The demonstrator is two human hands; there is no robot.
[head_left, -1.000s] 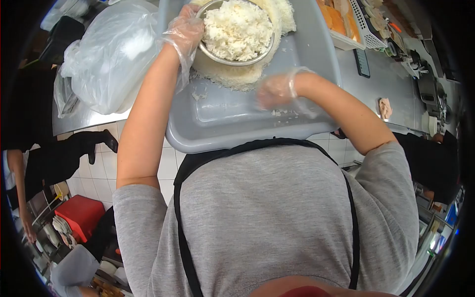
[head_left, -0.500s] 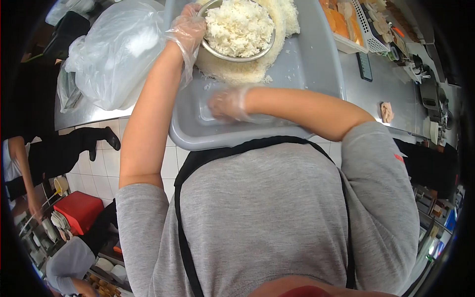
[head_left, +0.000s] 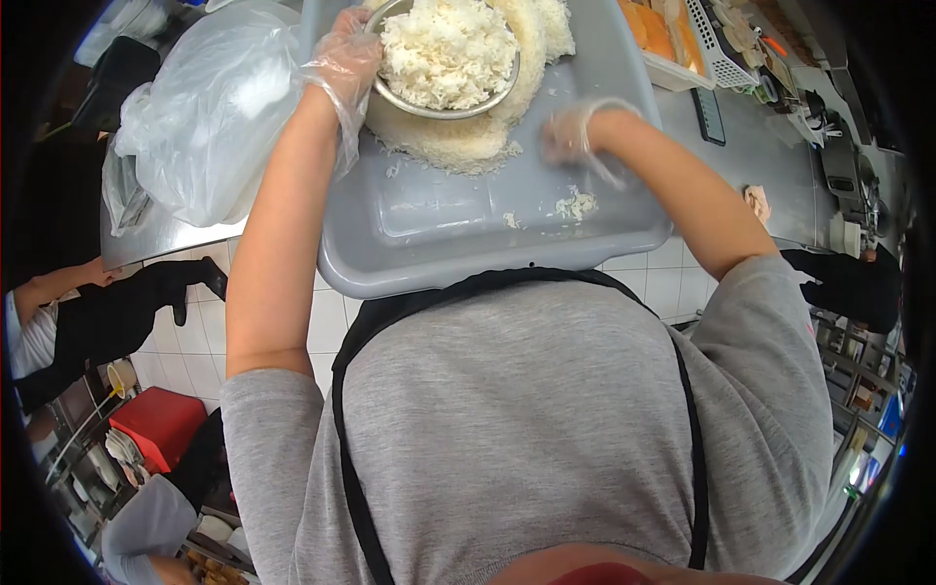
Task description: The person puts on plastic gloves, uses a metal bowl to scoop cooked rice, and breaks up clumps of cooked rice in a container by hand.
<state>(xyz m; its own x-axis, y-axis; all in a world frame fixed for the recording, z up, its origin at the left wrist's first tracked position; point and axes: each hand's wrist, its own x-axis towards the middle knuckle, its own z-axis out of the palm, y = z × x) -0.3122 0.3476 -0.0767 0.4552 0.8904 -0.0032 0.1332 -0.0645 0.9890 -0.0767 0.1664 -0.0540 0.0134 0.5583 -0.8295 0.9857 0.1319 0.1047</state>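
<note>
My left hand (head_left: 348,54), in a clear plastic glove, grips the left rim of a round metal bowl (head_left: 450,114). Cooked white rice (head_left: 447,54) is heaped in the bowl. Beneath and around it spreads a pale layer of more rice (head_left: 458,148) inside a large grey plastic tub (head_left: 439,210). My right hand (head_left: 567,135), gloved as well, is over the right part of the tub, holding no visible item; motion smears its fingers. A small clump of rice (head_left: 576,204) lies on the tub floor below that hand, with loose grains to its left.
Left of the tub sits a big clear plastic bag (head_left: 214,107) on the metal counter. To the right are a container of orange food (head_left: 651,39), a white perforated basket (head_left: 717,49), a phone (head_left: 709,115) and a crumpled cloth (head_left: 757,203). Other people (head_left: 146,522) stand nearby at left.
My right hand has swept right and away from me, from the tub's near middle to its right side. A rice clump now shows at the near right. My left hand stays on the bowl.
</note>
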